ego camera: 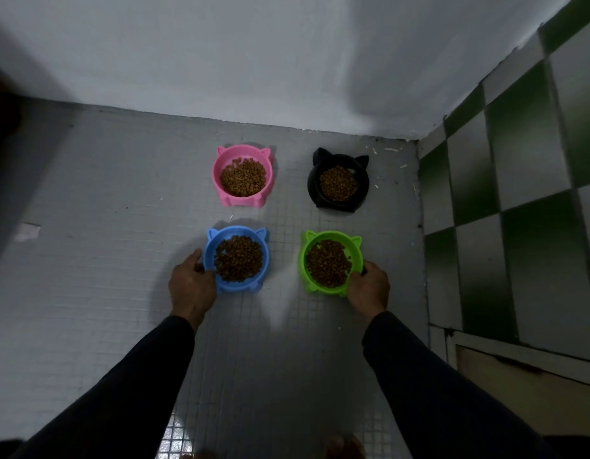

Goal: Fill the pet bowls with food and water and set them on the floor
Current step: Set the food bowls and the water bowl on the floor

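Gripping rims on the tiled floor (121,193): left hand (191,286) curls around the blue cat-eared plastic bowl (236,258), right hand (368,288) around the green cat-eared plastic bowl (330,262).

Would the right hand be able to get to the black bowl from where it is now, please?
Probably yes. The right hand grips the green bowl, and the black bowl sits beyond it on bare floor, but the hand must release its grip first.

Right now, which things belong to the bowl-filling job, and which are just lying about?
Job:
blue bowl of kibble, held by left hand
green bowl of kibble, held by right hand
pink bowl of kibble
black bowl of kibble

Lying about:
paper scrap
white bits in the corner
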Available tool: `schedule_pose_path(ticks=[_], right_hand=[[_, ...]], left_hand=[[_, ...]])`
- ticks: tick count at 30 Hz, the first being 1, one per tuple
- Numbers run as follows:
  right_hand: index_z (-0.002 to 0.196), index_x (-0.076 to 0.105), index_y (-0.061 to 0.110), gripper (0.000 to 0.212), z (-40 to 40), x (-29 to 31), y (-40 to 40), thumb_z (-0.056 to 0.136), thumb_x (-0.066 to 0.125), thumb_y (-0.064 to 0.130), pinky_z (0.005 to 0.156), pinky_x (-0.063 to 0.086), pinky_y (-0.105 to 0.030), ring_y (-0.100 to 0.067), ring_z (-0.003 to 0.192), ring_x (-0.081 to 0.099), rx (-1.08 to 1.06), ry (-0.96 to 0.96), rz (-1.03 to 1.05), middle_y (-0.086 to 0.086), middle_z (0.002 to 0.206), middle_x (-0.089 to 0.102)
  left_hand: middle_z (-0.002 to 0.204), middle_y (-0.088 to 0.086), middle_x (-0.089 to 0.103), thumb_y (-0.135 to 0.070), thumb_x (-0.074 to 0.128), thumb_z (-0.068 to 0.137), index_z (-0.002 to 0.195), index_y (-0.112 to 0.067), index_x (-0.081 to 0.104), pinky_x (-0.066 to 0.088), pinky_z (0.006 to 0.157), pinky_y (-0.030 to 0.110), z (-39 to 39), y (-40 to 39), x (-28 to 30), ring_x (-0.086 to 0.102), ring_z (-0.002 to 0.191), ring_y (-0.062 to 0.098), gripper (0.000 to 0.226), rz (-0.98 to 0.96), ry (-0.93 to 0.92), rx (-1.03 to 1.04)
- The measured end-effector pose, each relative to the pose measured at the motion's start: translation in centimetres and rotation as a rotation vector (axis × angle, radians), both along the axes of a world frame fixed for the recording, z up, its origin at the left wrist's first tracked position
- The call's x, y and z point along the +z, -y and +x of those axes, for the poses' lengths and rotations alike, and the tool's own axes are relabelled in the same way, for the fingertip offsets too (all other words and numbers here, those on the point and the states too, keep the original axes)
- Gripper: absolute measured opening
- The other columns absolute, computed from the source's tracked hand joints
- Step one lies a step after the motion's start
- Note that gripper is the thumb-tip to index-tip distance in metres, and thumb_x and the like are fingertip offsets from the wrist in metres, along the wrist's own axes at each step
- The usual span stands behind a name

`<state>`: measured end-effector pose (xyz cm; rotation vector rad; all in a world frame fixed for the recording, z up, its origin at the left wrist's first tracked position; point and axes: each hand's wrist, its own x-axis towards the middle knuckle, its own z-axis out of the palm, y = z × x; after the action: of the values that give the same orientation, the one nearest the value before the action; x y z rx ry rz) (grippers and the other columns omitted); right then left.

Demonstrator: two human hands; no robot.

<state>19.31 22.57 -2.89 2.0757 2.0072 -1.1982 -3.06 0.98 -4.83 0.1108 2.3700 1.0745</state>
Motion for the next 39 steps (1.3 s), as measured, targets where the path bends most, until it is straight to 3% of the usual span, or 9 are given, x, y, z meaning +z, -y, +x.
schedule_pose_path(ticks=[6,9,13,15,17,21,25,30,39], right_hand=[[0.127,0.065,0.001,0.036,0.1,0.1,-0.1,0.093,0.053,0.003,0.096,0.046,-0.039,-0.039,0.113,0.061,0.03,0.011,-0.017,-0.025,0.128,0.061],[0.129,0.063,0.001,0.037,0.2,0.2,-0.1,0.094,0.053,0.003,0.095,0.046,-0.037,-0.038,0.115,0.06,0.032,0.01,-0.027,-0.024,0.13,0.06],[0.131,0.062,0.001,0.037,0.2,0.6,0.0,0.095,0.054,0.003,0.097,0.045,-0.036,-0.038,0.117,0.059,0.044,0.016,-0.026,-0.023,0.132,0.059],[0.132,0.06,0.001,0.037,0.3,0.8,0.1,0.095,0.054,0.003,0.096,0.044,-0.036,-0.039,0.118,0.058,0.058,0.015,-0.031,-0.024,0.132,0.057],[0.132,0.058,0.001,0.038,0.3,1.1,0.3,0.094,0.055,0.003,0.094,0.044,-0.035,-0.039,0.119,0.057,0.076,0.007,-0.046,-0.025,0.132,0.057],[0.134,0.053,0.003,0.041,0.6,2.2,1.1,0.093,0.057,0.004,0.093,0.044,-0.034,-0.038,0.122,0.056,0.097,0.008,-0.092,-0.023,0.134,0.057],[0.133,0.049,0.004,0.042,1.3,3.8,2.0,0.093,0.062,0.013,0.089,0.046,-0.035,-0.039,0.12,0.058,0.157,0.042,-0.165,-0.022,0.133,0.059],[0.146,0.04,0.007,0.058,2.4,8.2,3.1,0.096,0.063,0.024,0.098,0.048,-0.038,-0.037,0.125,0.055,0.447,0.194,-0.235,-0.022,0.138,0.053],[0.142,0.049,0.014,0.049,1.3,23.8,4.3,0.096,0.055,0.029,0.106,0.043,-0.04,-0.033,0.13,0.049,0.774,0.285,-0.243,-0.013,0.143,0.051]], left_hand=[[0.098,0.012,0.076,-0.006,0.068,0.093,0.117,-0.015,0.073,0.057,0.086,0.046,0.0,0.2,0.5,0.071,0.093,0.03,0.026,0.009,-0.042,-0.122],[0.095,0.007,0.076,-0.006,0.067,0.095,0.111,-0.019,0.071,0.052,0.075,0.033,0.0,0.2,0.7,0.071,0.09,0.026,0.021,0.02,-0.053,-0.148],[0.079,-0.013,0.067,-0.005,0.066,0.095,0.093,-0.037,0.061,0.044,0.065,0.024,0.2,0.0,1.0,0.063,0.072,0.002,0.032,0.051,-0.049,-0.143],[0.077,-0.023,0.057,-0.003,0.068,0.094,0.099,-0.029,0.059,0.044,0.066,0.026,0.4,0.0,1.0,0.055,0.069,-0.008,0.028,0.028,-0.049,-0.123],[0.082,-0.018,0.06,-0.007,0.071,0.093,0.114,-0.016,0.062,0.051,0.069,0.031,0.3,0.0,1.0,0.059,0.075,-0.002,0.024,0.016,-0.026,-0.147],[0.095,-0.002,0.066,-0.015,0.073,0.092,0.107,-0.021,0.055,0.045,0.064,0.024,0.6,0.2,1.8,0.067,0.092,0.026,0.024,-0.067,0.023,-0.205],[0.122,0.027,0.063,-0.014,0.072,0.092,0.132,-0.002,0.055,0.041,0.082,0.033,1.5,0.7,4.0,0.059,0.114,0.044,0.046,-0.237,0.056,-0.27],[0.143,0.027,0.052,-0.027,0.067,0.097,0.147,-0.006,0.048,0.042,0.106,0.041,1.8,1.2,9.4,0.05,0.131,0.043,0.058,-0.474,0.143,-0.498],[0.147,0.016,0.055,-0.038,0.061,0.101,0.151,-0.011,0.047,0.043,0.109,0.037,2.5,1.7,25.0,0.052,0.135,0.03,0.059,-0.611,0.17,-0.796]])
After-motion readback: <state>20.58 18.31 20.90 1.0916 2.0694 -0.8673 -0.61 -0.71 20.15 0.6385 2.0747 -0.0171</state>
